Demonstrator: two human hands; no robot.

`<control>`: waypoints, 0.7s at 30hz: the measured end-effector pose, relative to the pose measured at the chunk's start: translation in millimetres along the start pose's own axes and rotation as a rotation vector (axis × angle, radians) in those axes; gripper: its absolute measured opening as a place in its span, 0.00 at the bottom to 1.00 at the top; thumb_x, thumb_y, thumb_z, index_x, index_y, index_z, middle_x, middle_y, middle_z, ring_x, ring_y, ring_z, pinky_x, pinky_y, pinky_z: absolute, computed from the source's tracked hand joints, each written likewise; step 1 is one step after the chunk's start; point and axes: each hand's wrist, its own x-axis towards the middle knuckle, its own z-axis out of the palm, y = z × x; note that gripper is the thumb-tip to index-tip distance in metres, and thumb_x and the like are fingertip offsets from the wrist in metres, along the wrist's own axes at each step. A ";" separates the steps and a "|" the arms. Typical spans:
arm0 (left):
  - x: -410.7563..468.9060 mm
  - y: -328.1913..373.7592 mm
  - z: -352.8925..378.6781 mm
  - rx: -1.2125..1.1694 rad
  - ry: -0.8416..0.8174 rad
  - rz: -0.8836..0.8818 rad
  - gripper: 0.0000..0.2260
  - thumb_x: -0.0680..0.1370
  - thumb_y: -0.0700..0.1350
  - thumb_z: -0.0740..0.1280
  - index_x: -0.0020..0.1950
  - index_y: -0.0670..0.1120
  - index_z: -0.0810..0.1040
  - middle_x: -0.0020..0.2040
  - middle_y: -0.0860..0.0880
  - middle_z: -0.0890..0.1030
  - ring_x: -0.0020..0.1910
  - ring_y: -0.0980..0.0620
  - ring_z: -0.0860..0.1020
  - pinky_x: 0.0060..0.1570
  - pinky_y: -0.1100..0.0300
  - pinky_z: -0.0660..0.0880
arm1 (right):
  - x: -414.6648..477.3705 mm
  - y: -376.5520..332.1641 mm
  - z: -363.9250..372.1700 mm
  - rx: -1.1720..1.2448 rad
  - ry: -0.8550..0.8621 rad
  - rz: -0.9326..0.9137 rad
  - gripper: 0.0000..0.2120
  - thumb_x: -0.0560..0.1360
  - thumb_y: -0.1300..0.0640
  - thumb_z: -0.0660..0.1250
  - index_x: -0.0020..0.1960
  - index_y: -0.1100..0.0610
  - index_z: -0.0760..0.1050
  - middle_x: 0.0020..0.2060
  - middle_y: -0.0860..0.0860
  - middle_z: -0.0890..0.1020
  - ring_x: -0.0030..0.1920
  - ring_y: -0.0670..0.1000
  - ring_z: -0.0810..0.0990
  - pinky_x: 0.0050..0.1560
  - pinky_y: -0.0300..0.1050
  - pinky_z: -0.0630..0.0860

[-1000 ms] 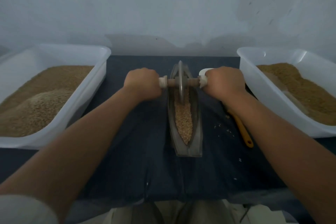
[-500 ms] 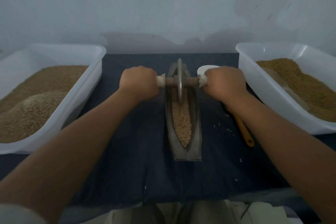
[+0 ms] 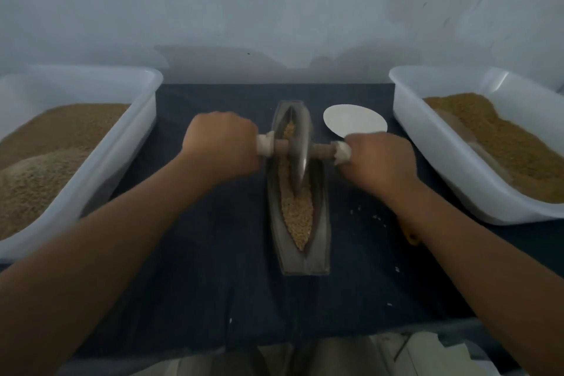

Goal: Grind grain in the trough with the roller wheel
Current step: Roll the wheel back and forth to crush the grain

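Note:
A narrow boat-shaped metal trough lies lengthwise in the middle of the dark cloth, with tan grain along its groove. The metal roller wheel stands upright in the groove, about the trough's middle, on a wooden axle. My left hand grips the axle's left end. My right hand grips the right end. Both fists hide the handle tips.
A white tub of grain stands at the left, another white tub at the right. A white dish sits beyond my right hand. An orange handle peeks from under my right forearm. Stray grains dot the dark cloth.
The wheel has rolled toward me from the trough's far end to about its middle, and both hands came with it. The white dish behind my right hand is now uncovered.

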 end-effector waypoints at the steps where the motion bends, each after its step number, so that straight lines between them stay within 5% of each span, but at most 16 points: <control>1: 16.6 -2.0 -1.1 -0.047 -0.045 -0.031 0.15 0.74 0.59 0.66 0.34 0.51 0.70 0.32 0.53 0.72 0.31 0.48 0.73 0.34 0.57 0.69 | 15.8 -1.2 3.9 0.018 0.033 0.002 0.21 0.77 0.38 0.52 0.33 0.50 0.69 0.27 0.46 0.71 0.28 0.49 0.70 0.30 0.41 0.63; 6: 12.8 -4.6 3.3 -0.162 -0.075 -0.099 0.14 0.75 0.57 0.66 0.35 0.50 0.72 0.35 0.51 0.78 0.35 0.45 0.78 0.37 0.55 0.74 | 37.7 -5.6 -11.3 -0.021 0.041 -0.065 0.15 0.73 0.47 0.63 0.31 0.53 0.67 0.26 0.47 0.68 0.27 0.53 0.69 0.30 0.42 0.62; 9: -35.9 -3.3 12.3 -0.109 0.043 -0.015 0.15 0.73 0.57 0.67 0.31 0.52 0.67 0.28 0.55 0.71 0.25 0.52 0.69 0.28 0.61 0.61 | -8.4 -2.8 -21.5 -0.054 0.062 -0.136 0.16 0.70 0.44 0.67 0.30 0.49 0.64 0.23 0.44 0.66 0.23 0.47 0.64 0.28 0.38 0.55; 12: -59.6 -5.1 15.5 -0.051 0.182 0.034 0.21 0.69 0.59 0.70 0.29 0.54 0.59 0.23 0.57 0.61 0.20 0.57 0.57 0.29 0.67 0.51 | -34.8 -1.9 -24.8 -0.001 0.097 -0.151 0.16 0.67 0.37 0.59 0.30 0.44 0.56 0.22 0.42 0.61 0.22 0.42 0.59 0.28 0.35 0.51; 17: 9.4 -5.9 14.5 -0.150 -0.040 -0.083 0.17 0.75 0.60 0.64 0.33 0.50 0.71 0.34 0.52 0.77 0.33 0.46 0.78 0.35 0.57 0.71 | 24.3 -2.5 -6.8 -0.004 0.036 -0.053 0.15 0.74 0.44 0.64 0.33 0.51 0.70 0.27 0.47 0.72 0.28 0.52 0.71 0.30 0.43 0.69; 21: 35.4 -3.8 -4.0 -0.153 -0.117 -0.096 0.18 0.75 0.63 0.67 0.39 0.49 0.76 0.37 0.51 0.77 0.37 0.44 0.78 0.40 0.54 0.75 | 54.0 -5.1 -8.4 0.006 -0.033 -0.016 0.14 0.75 0.48 0.67 0.33 0.52 0.71 0.28 0.47 0.72 0.29 0.51 0.72 0.33 0.45 0.72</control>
